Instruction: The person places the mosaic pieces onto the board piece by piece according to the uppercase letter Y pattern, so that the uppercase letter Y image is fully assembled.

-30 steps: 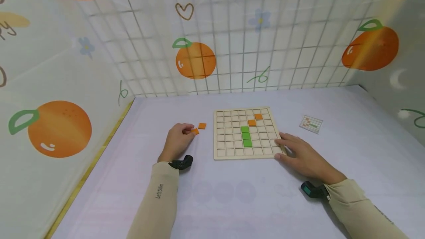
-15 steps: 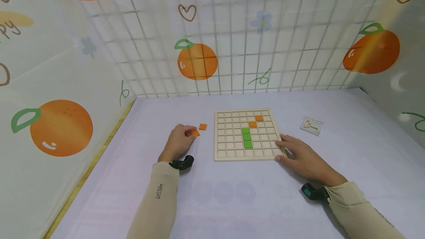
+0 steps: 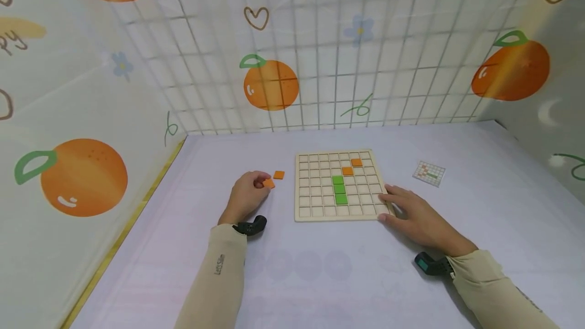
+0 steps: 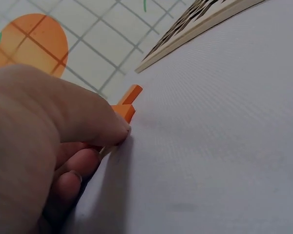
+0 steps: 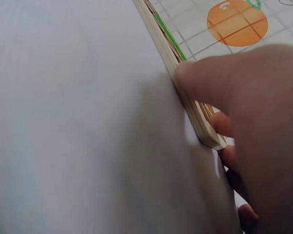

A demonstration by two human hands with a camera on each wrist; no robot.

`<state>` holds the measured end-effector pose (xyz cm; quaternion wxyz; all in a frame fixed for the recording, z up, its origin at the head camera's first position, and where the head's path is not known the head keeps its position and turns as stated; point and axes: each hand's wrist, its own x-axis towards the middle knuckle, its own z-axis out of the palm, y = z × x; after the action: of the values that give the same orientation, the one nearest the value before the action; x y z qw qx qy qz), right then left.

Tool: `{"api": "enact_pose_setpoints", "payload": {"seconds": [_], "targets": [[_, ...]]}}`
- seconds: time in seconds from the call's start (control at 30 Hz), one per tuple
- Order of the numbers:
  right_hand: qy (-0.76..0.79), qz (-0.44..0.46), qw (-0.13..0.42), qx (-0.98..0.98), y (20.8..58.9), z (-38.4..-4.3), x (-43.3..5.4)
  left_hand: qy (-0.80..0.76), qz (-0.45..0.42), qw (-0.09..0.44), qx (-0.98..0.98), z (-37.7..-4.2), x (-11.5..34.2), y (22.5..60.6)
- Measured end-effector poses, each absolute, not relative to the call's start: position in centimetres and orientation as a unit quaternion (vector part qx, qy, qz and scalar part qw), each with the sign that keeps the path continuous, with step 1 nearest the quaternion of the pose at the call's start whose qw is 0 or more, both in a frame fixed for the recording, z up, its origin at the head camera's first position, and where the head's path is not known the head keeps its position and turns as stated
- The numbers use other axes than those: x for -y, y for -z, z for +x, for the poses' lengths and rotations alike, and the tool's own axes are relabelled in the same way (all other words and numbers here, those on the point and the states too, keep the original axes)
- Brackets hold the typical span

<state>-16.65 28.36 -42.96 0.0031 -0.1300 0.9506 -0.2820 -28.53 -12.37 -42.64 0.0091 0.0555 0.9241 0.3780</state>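
Observation:
Between thumb and fingers, my left hand (image 3: pixel 247 196) pinches a small square orange tile (image 3: pixel 269 183) at the table surface, left of the board. Just beyond it lies a loose orange tile (image 3: pixel 279 174); in the left wrist view this loose tile (image 4: pixel 133 92) shows behind the pinched one. A square wooden grid board (image 3: pixel 316 188) lies flat, with three green tiles (image 3: pixel 339 190) in a column and two orange tiles (image 3: pixel 348 171) set diagonally. My right hand (image 3: pixel 418 217) rests at its near right corner, thumb touching the front edge (image 5: pixel 185 97) and fingers along the right side.
A small card (image 3: pixel 429 173) printed with a coloured grid pattern lies to the right of the board. The white tabletop (image 3: pixel 306 278) ends at a yellow strip (image 3: pixel 123 232) on the left. Printed fabric walls (image 3: pixel 320 65) stand behind and at both sides.
The fingers of my left hand have drawn in on the nearer orange tile, which has turned slightly. My right hand stays at the board's corner. The head view has shifted a little.

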Motion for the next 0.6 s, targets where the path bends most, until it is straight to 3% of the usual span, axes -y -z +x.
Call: {"api": "enact_pose_setpoints", "payload": {"seconds": [0.6], "targets": [[0.28, -0.13, 0.0, -0.951, 42.65, -16.59, -28.24, -0.448, 0.053, -0.069, -0.89, -28.88, 12.68, 43.55]]}}
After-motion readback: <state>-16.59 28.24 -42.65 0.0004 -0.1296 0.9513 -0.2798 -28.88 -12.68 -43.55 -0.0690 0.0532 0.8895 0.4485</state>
